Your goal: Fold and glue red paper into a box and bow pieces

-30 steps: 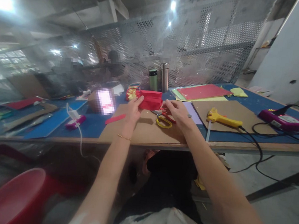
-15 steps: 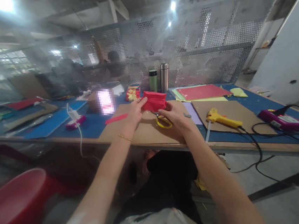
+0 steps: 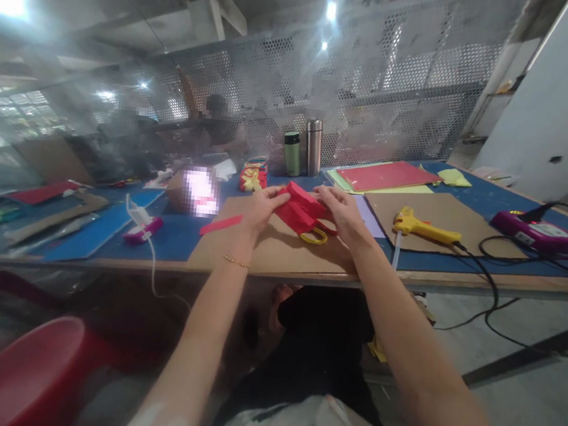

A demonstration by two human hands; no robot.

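Note:
A folded red paper piece [image 3: 298,209] is held up between both hands, tilted over the cardboard sheet [image 3: 280,256]. My left hand [image 3: 263,209] pinches its left side with thumb and fingers. At its upper right, my right hand [image 3: 342,212] is closed on the other edge. Below the red paper shows a yellow scissor handle [image 3: 314,236]; the rest of the scissors is hidden. A red paper strip [image 3: 221,224] lies left of my left hand. Beyond it stands a small red box with a yellow bow [image 3: 254,175].
A yellow glue gun [image 3: 428,228] rests on cardboard at right, its cable near a purple power strip [image 3: 536,232]. Green and steel flasks [image 3: 313,149] stand at the back. Coloured sheets [image 3: 390,178] lie behind. A red stool [image 3: 22,375] is at lower left.
The red paper has turned from upright and level to tilted, its right side lower. My right hand has moved up along its edge.

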